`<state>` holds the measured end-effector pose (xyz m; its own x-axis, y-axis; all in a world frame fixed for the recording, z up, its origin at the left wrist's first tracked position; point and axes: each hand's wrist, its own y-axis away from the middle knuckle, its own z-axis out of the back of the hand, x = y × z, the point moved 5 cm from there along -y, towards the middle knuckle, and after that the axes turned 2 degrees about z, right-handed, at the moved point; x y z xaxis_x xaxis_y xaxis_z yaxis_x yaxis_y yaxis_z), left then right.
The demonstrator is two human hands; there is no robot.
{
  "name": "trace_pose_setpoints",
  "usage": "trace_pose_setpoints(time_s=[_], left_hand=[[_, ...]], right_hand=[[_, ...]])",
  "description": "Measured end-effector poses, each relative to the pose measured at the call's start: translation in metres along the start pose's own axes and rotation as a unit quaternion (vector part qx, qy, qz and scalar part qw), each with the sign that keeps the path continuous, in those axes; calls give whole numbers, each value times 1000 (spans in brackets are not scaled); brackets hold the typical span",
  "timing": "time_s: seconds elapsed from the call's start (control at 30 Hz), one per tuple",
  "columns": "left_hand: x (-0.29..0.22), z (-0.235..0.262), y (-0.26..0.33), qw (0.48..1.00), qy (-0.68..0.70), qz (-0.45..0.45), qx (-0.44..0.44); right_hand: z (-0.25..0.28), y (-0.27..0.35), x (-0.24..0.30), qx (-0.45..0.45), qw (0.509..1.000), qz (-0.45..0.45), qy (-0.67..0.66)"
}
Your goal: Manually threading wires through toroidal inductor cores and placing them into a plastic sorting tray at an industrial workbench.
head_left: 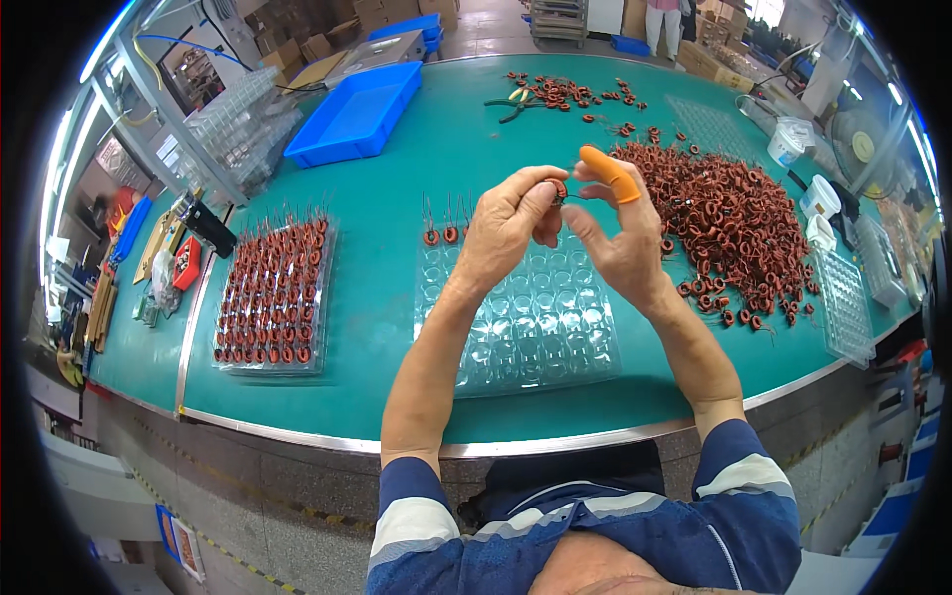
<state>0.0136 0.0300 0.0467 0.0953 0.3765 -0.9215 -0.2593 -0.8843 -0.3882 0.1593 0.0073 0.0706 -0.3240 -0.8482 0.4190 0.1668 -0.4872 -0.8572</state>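
Observation:
My left hand (504, 226) pinches a small red ring-shaped coil (558, 188) between thumb and fingers, above a clear plastic tray (531, 342) with round pockets. Close beside it, my right hand (631, 233) is open, its thumb and fingers apart; one finger wears an orange finger cot (611, 175). The thumb of that hand comes near the coil, but I cannot tell whether it touches. A few coils (431, 237) stand with wires up in the tray's far-left pockets; my hands hide part of the far row. The nearer pockets hold nothing.
A large heap of red coils (729, 223) lies to the right, a smaller group (565, 92) at the back beside pliers (518, 107). At left stands a stack of coil-filled trays (270, 297). Behind it sits a blue bin (357, 117). White tubs (789, 141) line the right.

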Motion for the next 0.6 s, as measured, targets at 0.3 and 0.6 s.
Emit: trace_pose_setpoints(time_s=[0.3, 0.6], left_hand=[[-9, -2, 3, 997, 64, -18, 40], [-37, -21, 16, 980, -145, -135, -10]], right_hand=[[-9, 7, -33, 64, 925, -259, -270], [3, 1, -29, 10, 945, -187, -267]])
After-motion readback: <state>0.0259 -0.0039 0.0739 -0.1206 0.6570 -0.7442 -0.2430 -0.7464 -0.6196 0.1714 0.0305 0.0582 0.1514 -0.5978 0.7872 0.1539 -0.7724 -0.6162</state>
